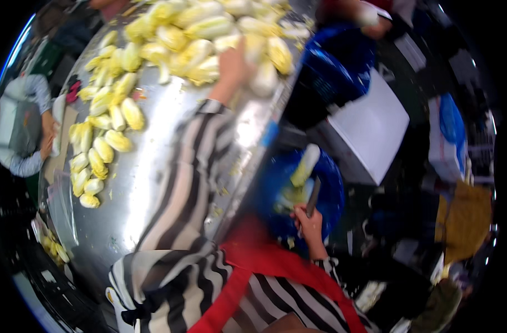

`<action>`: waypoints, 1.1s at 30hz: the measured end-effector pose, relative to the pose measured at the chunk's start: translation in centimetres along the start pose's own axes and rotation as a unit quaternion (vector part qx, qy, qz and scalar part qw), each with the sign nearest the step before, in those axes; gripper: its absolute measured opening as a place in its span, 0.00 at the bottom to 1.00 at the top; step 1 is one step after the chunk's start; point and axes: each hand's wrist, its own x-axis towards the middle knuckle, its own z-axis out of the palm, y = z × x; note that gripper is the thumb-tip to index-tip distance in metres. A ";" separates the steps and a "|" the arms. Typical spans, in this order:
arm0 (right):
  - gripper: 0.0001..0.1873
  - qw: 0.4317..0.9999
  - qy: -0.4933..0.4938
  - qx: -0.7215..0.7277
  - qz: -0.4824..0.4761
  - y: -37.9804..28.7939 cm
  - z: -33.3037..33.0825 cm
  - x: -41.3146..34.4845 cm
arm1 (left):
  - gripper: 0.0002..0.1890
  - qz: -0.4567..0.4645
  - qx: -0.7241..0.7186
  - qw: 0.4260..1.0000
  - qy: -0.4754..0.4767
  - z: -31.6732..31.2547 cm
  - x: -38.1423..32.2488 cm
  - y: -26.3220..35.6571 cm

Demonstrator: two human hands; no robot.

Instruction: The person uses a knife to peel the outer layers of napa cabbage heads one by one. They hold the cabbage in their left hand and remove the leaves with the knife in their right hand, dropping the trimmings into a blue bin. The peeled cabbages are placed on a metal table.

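Observation:
My left hand (233,66) reaches out over a heap of small napa cabbages (209,27) on the metal table. Its fingers touch the heads, but blur hides whether they grip one. My right hand (311,224) is closed around a knife (314,195), low beside the table edge, over a blue-lined bin (335,183). A pale napa cabbage head (306,164) shows at the bin, with blurred leaf pieces (291,197) below it.
The metal table (124,224) carries further loose heads (97,158) at left. Clear plastic sheets (64,208) lie at its left edge. Beyond the bin stand a white box (372,129) and a blue plastic bag (340,58). Another person (22,125) works across the table.

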 end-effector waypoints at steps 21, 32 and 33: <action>0.19 0.998 -0.013 0.055 -0.016 4.7 -2.2 10.2 | 0.29 -0.235 -0.721 0.625 -0.187 -11.1 -23.2 6.9; 0.31 0.993 -0.003 -0.068 -0.098 4.9 -2.3 14.8 | 0.33 -0.170 -0.670 0.692 -0.208 -11.5 -25.5 10.5; 0.30 0.988 -0.010 -0.098 -0.115 3.5 -2.6 12.4 | 0.34 -0.164 -0.671 0.695 -0.199 -11.9 -25.7 10.3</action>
